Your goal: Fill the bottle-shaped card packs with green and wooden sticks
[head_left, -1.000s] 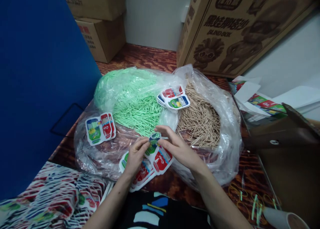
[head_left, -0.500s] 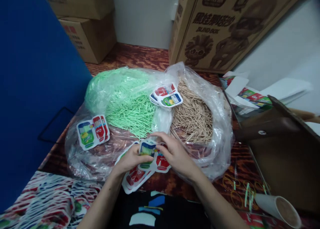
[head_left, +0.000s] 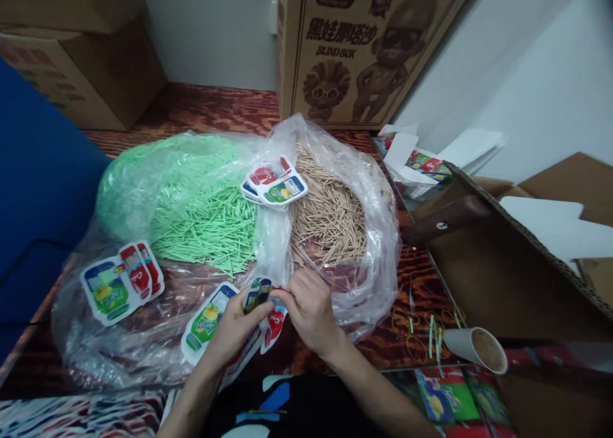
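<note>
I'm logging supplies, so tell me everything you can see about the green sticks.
The green sticks are bright and thin, strewn at many angles in a loose heap. Clear plastic covers the far part; the near part lies exposed. The heap sits left of the brown sticks, apart from the left hand and right hand. Their material is unclear.

We see crinkled, glossy clear plastic in the bags (head_left: 380, 240), matt cardboard in the box (head_left: 335, 115), wood grain with a faint shine on the table (head_left: 225, 109), smooth cards (head_left: 108, 289), and dull sticks (head_left: 330, 214), perhaps of paper.
</note>
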Available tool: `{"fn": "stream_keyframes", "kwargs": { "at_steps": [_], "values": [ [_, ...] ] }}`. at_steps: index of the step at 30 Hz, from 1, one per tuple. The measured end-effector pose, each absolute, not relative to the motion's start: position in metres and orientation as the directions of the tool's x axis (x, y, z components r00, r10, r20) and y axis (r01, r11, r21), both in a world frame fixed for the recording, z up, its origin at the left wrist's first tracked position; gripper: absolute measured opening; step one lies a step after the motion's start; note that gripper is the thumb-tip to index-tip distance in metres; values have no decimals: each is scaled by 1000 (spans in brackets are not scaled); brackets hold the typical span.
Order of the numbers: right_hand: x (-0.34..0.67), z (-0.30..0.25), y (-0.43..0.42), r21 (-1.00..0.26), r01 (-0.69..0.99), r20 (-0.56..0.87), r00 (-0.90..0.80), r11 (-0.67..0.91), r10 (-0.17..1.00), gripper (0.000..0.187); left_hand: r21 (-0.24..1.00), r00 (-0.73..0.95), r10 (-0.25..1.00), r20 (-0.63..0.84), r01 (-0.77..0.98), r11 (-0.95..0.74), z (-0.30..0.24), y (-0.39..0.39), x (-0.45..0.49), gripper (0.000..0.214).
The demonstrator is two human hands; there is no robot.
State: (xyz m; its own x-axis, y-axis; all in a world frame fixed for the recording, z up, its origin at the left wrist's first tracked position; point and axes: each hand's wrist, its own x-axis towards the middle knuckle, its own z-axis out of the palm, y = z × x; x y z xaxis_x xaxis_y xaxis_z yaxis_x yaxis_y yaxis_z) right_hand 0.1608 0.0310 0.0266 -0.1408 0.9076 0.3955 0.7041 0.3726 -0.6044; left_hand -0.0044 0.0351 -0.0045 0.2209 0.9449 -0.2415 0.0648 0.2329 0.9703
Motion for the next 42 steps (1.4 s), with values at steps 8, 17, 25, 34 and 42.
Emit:
{"fn": "stream_keyframes", "kwargs": {
  "at_steps": [8, 17, 25, 34, 42],
  "values": [
    [185, 20, 28, -882, 414, 169, -172, 227, 971, 30, 950, 223, 932, -285, 192, 245, 9, 31, 10, 20],
    [237, -5, 80, -686, 726, -25, -80, 41, 996, 17, 882, 585, 789, -189, 455, -126, 6, 65, 28, 25],
    [206, -12, 99, -348, 937, -91, -56, 21, 994, 12, 737, 391, 890, -232, 668, -101, -4, 63, 19, 22],
    [178, -6, 123, -266, 964, -137, -26, -12, 990, 23, 788, 364, 914, -179, 609, -88, -10, 60, 13, 19],
    [155, -6, 143, -154, 988, -207, -37, 5, 978, 30, 792, 376, 906, -194, 605, -81, -12, 59, 11, 18]
  ]
}}
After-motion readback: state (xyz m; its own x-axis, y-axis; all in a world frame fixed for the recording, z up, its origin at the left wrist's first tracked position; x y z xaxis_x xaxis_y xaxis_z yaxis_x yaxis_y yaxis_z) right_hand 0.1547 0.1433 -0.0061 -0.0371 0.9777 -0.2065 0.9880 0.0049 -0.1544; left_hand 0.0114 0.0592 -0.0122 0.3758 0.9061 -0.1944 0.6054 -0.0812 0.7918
